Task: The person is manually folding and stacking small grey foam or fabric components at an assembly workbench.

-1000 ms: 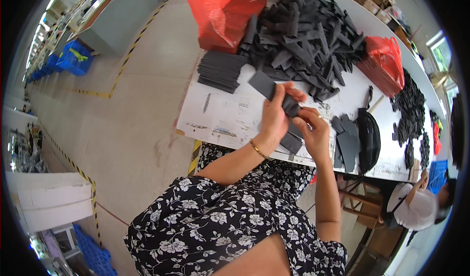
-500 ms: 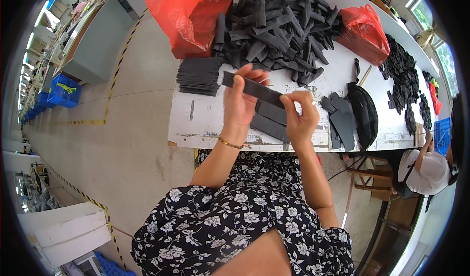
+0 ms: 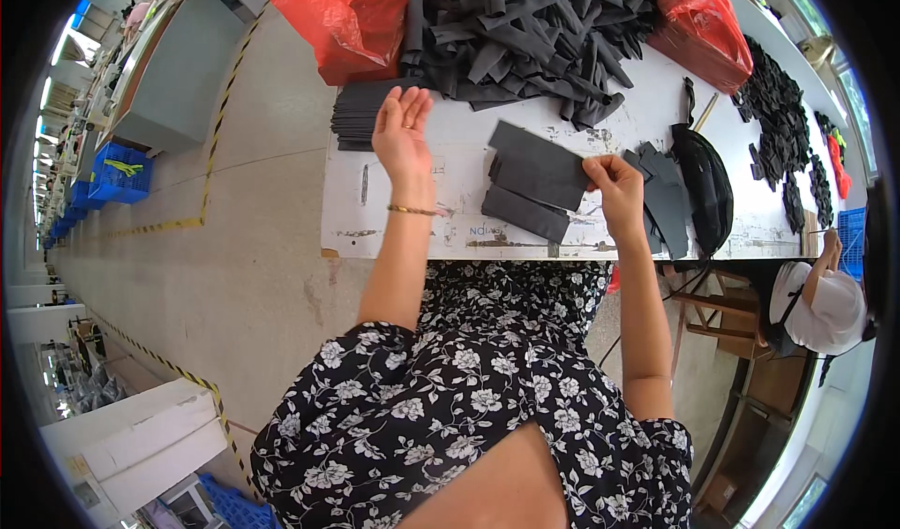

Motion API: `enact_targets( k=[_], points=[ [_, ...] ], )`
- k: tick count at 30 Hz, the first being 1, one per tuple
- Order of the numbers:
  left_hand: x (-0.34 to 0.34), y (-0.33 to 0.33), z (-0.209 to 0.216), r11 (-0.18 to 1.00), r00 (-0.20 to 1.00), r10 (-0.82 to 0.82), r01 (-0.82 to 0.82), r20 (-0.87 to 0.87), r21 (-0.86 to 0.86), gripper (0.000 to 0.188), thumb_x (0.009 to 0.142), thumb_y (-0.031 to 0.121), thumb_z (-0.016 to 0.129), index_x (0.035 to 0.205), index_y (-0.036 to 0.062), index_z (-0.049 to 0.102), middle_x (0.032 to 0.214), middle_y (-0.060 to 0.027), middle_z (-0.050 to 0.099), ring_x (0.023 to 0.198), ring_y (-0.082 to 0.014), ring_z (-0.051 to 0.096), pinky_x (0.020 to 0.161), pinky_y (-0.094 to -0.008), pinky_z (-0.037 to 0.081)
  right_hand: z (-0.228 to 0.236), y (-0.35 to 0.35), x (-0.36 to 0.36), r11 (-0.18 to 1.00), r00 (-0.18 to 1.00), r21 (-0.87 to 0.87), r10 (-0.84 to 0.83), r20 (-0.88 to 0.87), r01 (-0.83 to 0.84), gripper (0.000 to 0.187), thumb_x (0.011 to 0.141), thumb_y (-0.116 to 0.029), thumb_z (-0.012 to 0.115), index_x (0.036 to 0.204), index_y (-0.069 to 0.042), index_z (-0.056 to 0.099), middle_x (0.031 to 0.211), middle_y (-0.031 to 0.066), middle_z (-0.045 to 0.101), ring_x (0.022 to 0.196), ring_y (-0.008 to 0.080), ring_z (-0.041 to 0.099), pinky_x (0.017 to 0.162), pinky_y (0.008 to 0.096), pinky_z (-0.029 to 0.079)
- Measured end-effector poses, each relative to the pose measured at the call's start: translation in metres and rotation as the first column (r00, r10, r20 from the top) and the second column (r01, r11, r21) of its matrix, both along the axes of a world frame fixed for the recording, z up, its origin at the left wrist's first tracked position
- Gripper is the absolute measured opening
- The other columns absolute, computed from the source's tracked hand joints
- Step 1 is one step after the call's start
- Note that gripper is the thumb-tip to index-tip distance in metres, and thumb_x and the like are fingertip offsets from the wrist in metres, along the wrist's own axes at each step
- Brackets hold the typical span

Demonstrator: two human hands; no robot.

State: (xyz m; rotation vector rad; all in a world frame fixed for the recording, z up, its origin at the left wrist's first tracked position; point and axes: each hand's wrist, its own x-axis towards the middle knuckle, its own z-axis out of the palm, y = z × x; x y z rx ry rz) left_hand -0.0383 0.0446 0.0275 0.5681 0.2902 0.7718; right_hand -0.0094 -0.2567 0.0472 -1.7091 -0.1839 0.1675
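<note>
My right hand [image 3: 617, 197] pinches the right end of a dark grey fabric strip [image 3: 546, 158], which hangs low over the table and slants up to the left. More flat strips [image 3: 527, 216] lie on the table just beneath it, partly covered. My left hand [image 3: 403, 146] is raised with its fingers stretched out and nothing in it. It is nearest to a neat stack of dark strips [image 3: 354, 133], whose right side it partly hides. Beyond both hands rises a large loose heap of dark strips [image 3: 534, 37].
The white table [image 3: 384, 219] has a worn front edge. Red plastic bags [image 3: 356, 18] stand left and right of the heap. On the right lie loose flat pieces [image 3: 666, 201] and a black pouch [image 3: 703, 187]. Another person [image 3: 817, 304] sits at the far right.
My left hand has let go of the strip and moved left toward the stack. My right hand has moved slightly right, keeping the strip, now lower over the other pieces. The view has shifted a little.
</note>
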Motion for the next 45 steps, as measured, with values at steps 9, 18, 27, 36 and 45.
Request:
enact_targets(
  k=[9, 18, 27, 36, 45],
  points=[
    [0.056, -0.002, -0.014, 0.822, 0.934, 0.157, 0.056, -0.320, 0.567, 0.013, 0.085, 0.008, 0.068, 0.095, -0.0004, 0.068, 0.086, -0.0061, 0.067, 0.072, -0.0106, 0.062, 0.065, -0.0240, 0.050, -0.043, -0.034, -0.015, 0.689, 0.938, -0.683, 0.015, 0.345, 0.240, 0.026, 0.086, -0.027, 0.068, 0.101, -0.008, 0.062, 0.092, 0.0130, 0.064, 0.078, 0.0317, 0.063, 0.067, 0.0414, 0.049],
    [0.149, -0.007, -0.018, -0.243, 0.833, 0.537, 0.306, -0.135, 0.920, 0.038, 0.069, 0.032, 0.082, 0.089, 0.0057, 0.065, 0.092, -0.0114, 0.061, 0.093, -0.0311, 0.058, 0.082, -0.0395, 0.048, -0.054, -0.147, -0.001, 0.390, 0.888, -0.809, -0.055, 0.456, 0.439, 0.023, 0.083, -0.022, 0.067, 0.095, -0.003, 0.059, 0.093, 0.0129, 0.061, 0.089, 0.0341, 0.059, 0.074, 0.0439, 0.049],
    [0.110, -0.019, -0.001, 0.704, 0.754, -0.349, 0.603, -0.557, 0.375, 0.024, 0.090, 0.021, 0.066, 0.093, -0.0030, 0.065, 0.083, -0.0144, 0.070, 0.062, -0.0175, 0.066, 0.051, -0.0232, 0.048, -0.087, -0.161, 0.001, -0.020, 0.853, -0.909, 0.354, 0.383, 0.417, 0.017, 0.083, -0.010, 0.053, 0.095, -0.001, 0.061, 0.096, 0.0113, 0.057, 0.093, 0.0261, 0.053, 0.080, 0.0368, 0.045],
    [0.027, -0.047, 0.013, 0.794, 0.772, -0.585, 0.607, -0.250, 0.015, 0.019, 0.096, 0.008, 0.053, 0.108, -0.0049, 0.061, 0.104, -0.0199, 0.067, 0.089, -0.0269, 0.069, 0.075, -0.0345, 0.058, -0.058, -0.170, 0.014, 0.274, 0.767, -0.831, 0.324, 0.553, 0.483, 0.012, 0.085, -0.003, 0.055, 0.096, -0.002, 0.060, 0.100, 0.0133, 0.059, 0.097, 0.0306, 0.056, 0.083, 0.0417, 0.046],
    [-0.003, -0.061, 0.015, 0.643, 0.899, -0.231, 0.428, -0.372, 0.636, 0.019, 0.090, 0.004, 0.061, 0.106, 0.0031, 0.071, 0.084, 0.0011, 0.060, 0.074, -0.0090, 0.055, 0.071, -0.0189, 0.043, 0.014, -0.061, -0.018, 0.963, 0.961, -0.235, -0.068, 0.268, 0.134, 0.035, 0.091, -0.008, 0.064, 0.122, -0.006, 0.046, 0.084, 0.0010, 0.049, 0.075, 0.0098, 0.046, 0.067, 0.0249, 0.042]
  ],
)
